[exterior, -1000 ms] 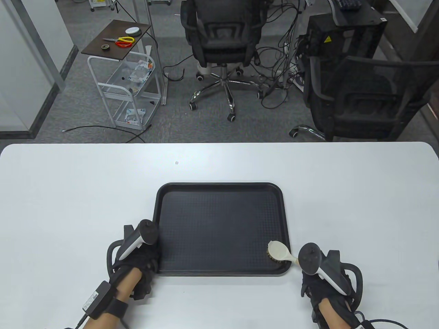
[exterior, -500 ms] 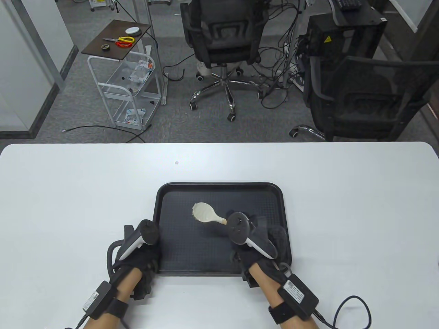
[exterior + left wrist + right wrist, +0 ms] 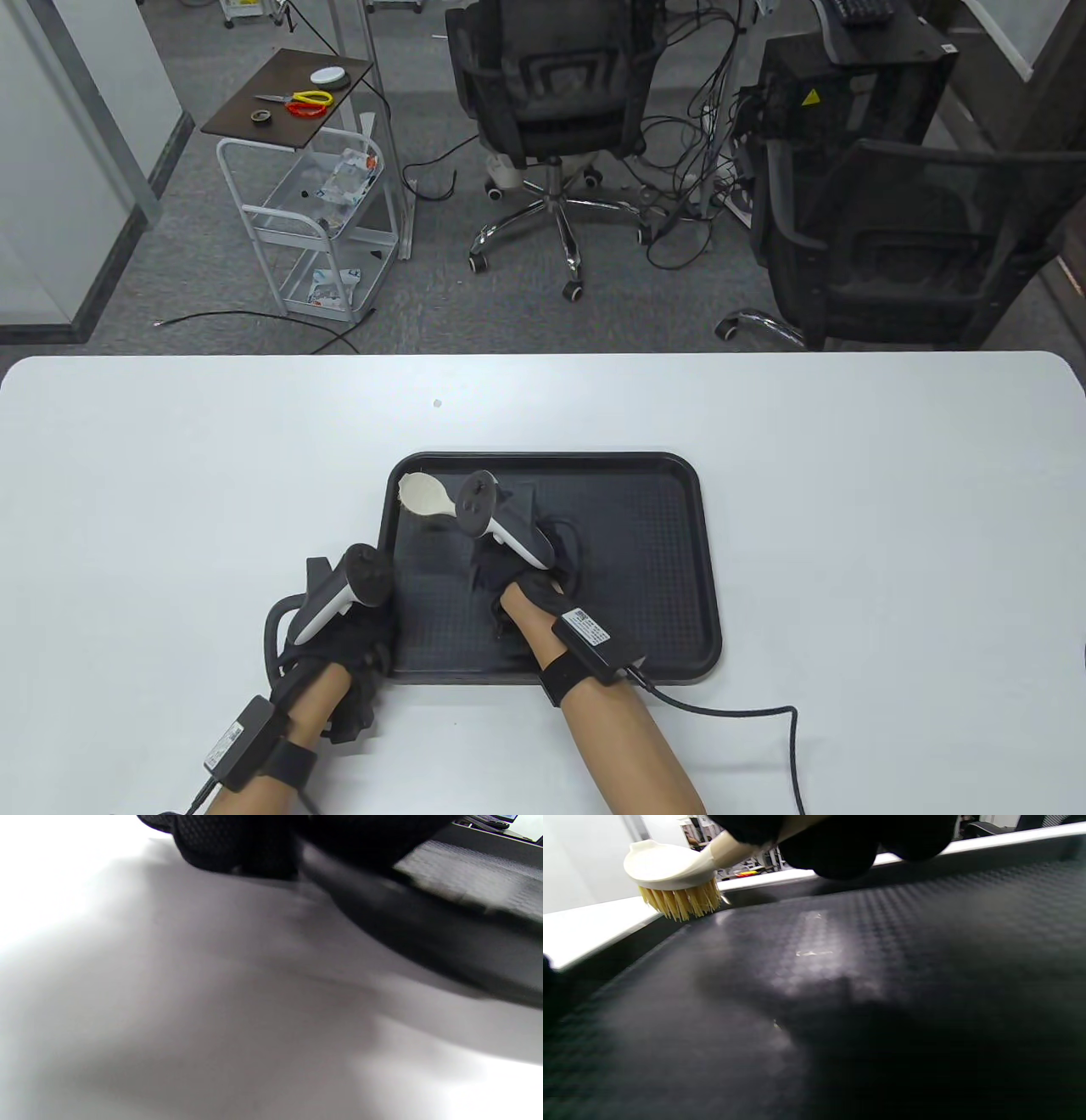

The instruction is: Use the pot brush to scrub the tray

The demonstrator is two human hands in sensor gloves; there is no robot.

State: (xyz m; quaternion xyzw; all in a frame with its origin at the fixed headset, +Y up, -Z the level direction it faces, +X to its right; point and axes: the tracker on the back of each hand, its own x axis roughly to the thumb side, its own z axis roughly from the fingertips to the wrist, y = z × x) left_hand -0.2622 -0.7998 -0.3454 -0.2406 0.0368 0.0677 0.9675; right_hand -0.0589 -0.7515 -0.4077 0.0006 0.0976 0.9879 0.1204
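Note:
A black textured tray (image 3: pixel 628 543) lies on the white table. My right hand (image 3: pixel 517 569) is over the tray's left half and grips the handle of a cream pot brush (image 3: pixel 427 495), whose head sits at the tray's far left corner. In the right wrist view the brush (image 3: pixel 670 868) points its yellow bristles down at the tray floor (image 3: pixel 840 984) by the rim. My left hand (image 3: pixel 352 632) rests at the tray's near left corner and holds its edge; the left wrist view shows the gloved fingers (image 3: pixel 237 844) against the tray rim (image 3: pixel 424 933).
The white table (image 3: pixel 848 509) spreads wide around the tray. A cable (image 3: pixel 764 722) trails from my right wrist across the table's front. Office chairs and a small cart stand on the floor beyond the far edge.
My right hand swept the brush from the tray's near right corner diagonally across to the far left corner. My left hand stayed put at the near left corner.

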